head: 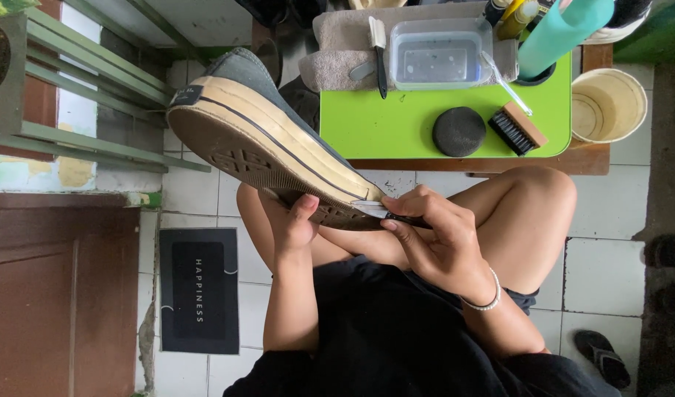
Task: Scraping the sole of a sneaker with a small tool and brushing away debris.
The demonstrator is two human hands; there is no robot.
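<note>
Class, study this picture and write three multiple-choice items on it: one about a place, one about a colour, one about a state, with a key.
1. Where does the round black sponge lie?
A. on the green table top
B. on the floor tiles
C. inside the clear tub

2. What colour is the sneaker's upper?
A. red
B. grey
C. white

3. How is the sneaker held?
A. laid flat on the table
B. hung from a hook
C. lifted off the lap, sole toward the camera

Key: 1 A, the sponge sits on the green surface beside a wooden brush. 2 B, grey canvas shows above the cream rubber band. 3 C, the left hand props the sole from below while the right hand presses a small tool to the toe edge.
</note>
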